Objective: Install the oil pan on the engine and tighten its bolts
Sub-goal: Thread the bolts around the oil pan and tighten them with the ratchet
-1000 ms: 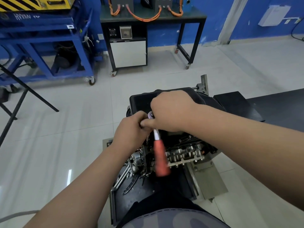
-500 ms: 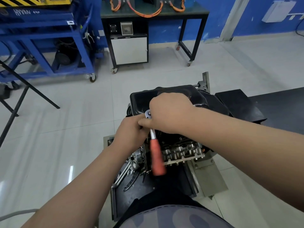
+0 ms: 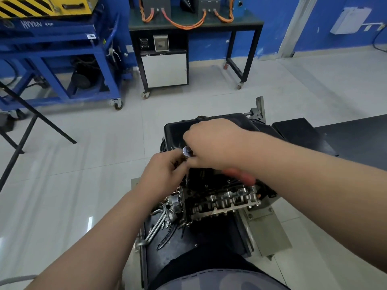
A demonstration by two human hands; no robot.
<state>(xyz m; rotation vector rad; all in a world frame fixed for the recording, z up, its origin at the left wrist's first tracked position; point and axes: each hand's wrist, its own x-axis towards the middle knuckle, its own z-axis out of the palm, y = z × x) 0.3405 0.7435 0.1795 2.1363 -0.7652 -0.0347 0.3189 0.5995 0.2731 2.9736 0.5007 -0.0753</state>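
The black oil pan sits on top of the upturned engine on its stand. A ratchet has its silver head at the pan's near-left edge, and its blurred red handle points right beneath my right forearm. My right hand curls over the ratchet head from above. Just below it, my left hand pinches the ratchet's thin extension shaft, which drops to the pan flange. The bolt itself is hidden.
Loose wrenches lie on the black tray in front of the engine. A black table stands to the right. Across the tiled floor are a blue cart, a black bench with orange cables and slanted black stand legs.
The red handle has swung from pointing toward me round to the right, under my right arm. Both hands stayed at the ratchet head.
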